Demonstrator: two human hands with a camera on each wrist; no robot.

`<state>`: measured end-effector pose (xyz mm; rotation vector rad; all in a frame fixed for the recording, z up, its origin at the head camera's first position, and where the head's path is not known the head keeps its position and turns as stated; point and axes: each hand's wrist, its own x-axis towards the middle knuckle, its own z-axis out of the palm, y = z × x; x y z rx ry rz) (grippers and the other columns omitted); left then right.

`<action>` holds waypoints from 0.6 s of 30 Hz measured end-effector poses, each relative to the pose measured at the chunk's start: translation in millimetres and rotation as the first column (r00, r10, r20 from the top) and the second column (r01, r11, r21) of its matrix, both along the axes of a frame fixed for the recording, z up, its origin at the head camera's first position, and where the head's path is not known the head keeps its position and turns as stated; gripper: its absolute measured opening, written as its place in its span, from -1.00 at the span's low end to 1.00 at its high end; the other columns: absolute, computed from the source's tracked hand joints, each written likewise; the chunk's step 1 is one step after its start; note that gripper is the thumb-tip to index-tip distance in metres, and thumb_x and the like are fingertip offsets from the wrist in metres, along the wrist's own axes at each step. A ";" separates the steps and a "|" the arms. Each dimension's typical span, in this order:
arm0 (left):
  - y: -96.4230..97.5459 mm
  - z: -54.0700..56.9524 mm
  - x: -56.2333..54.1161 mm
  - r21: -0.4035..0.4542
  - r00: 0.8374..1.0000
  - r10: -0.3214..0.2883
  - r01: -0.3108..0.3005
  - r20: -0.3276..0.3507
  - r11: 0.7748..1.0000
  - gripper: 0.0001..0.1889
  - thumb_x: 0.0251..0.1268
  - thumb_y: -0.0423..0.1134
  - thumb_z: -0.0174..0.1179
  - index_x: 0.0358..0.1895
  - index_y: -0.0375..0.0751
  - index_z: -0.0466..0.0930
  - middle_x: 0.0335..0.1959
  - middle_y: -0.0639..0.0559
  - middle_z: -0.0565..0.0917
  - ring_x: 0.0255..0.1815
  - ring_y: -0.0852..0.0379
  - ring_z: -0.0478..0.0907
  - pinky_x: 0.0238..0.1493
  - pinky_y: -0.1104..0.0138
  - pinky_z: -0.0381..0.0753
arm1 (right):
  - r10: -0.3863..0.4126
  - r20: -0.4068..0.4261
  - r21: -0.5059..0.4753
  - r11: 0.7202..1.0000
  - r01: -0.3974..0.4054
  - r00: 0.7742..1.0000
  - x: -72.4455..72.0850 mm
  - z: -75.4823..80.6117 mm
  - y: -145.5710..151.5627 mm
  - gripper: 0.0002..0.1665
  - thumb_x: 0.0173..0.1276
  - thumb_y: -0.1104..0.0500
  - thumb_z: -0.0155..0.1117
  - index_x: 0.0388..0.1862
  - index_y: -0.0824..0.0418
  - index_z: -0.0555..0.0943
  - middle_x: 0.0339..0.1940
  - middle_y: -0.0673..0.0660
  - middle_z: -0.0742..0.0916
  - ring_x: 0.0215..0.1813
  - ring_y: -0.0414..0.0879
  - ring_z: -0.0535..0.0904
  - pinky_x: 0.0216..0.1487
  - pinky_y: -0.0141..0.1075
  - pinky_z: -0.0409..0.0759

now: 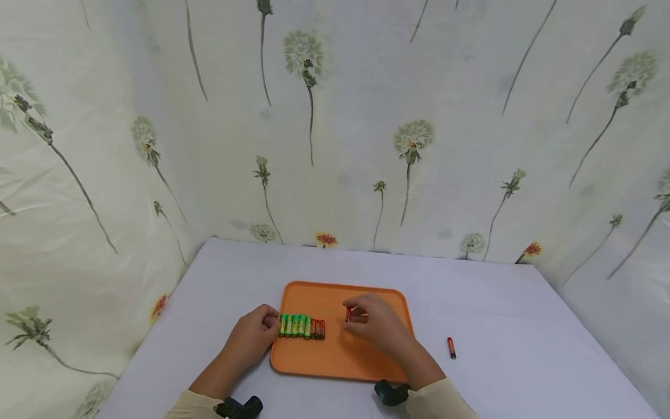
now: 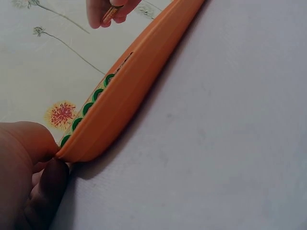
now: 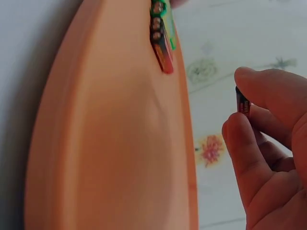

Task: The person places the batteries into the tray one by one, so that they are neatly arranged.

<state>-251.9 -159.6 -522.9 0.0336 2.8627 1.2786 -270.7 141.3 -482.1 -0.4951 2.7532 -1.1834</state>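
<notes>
An orange tray (image 1: 345,358) lies on the white-covered table. Along its left side runs a row of several green batteries (image 1: 295,326), continued on the right by several red-and-black batteries (image 1: 317,330), all side by side. My left hand (image 1: 253,336) grips the tray's left rim beside the first green battery; in the left wrist view its thumb and fingers pinch the edge. Over the tray's right half, my right hand (image 1: 381,326) holds a small red-and-black battery (image 3: 242,102) between thumb and fingertips, raised above the tray and apart from the row.
One more red-and-black battery (image 1: 451,348) lies on the white tabletop (image 1: 502,326), right of the tray. Flower-patterned sheeting (image 1: 345,145) hangs behind the table and at both sides. A black wrist device (image 1: 239,407) sits at each sleeve cuff.
</notes>
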 end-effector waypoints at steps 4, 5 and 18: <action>0.7 -1.7 0.4 -0.011 1.000 0.009 -0.009 -0.008 1.000 -0.82 0.41 -0.22 0.25 0.00 -0.12 0.64 -0.33 0.13 0.60 -0.32 0.20 0.50 -0.25 0.28 0.53 | 0.065 0.008 0.009 0.998 -0.065 0.998 -0.5 1.1 -12.3 -0.46 0.37 0.13 0.51 0.29 0.21 0.65 0.14 0.07 0.66 0.13 -0.06 0.67 0.12 -0.20 0.70; 0.3 -1.6 0.3 -0.009 1.000 0.009 -0.009 -0.010 1.000 -0.82 0.42 -0.21 0.24 0.00 -0.13 0.64 -0.33 0.13 0.60 -0.32 0.20 0.50 -0.26 0.28 0.53 | 0.077 0.013 0.004 0.997 -0.077 0.997 -0.8 1.4 -16.3 -0.46 0.36 0.14 0.51 0.29 0.21 0.65 0.13 0.07 0.66 0.13 -0.05 0.67 0.13 -0.20 0.70; -0.2 -2.7 -0.2 0.003 1.000 0.001 -0.001 -0.009 1.000 -0.82 0.42 -0.22 0.24 0.00 -0.13 0.64 -0.33 0.13 0.60 -0.32 0.20 0.51 -0.25 0.30 0.54 | 0.140 0.084 0.059 0.988 -0.145 0.987 -0.2 -9.5 -38.6 -0.48 0.34 0.15 0.53 0.26 0.18 0.67 0.11 0.05 0.65 0.08 -0.09 0.67 0.11 -0.15 0.68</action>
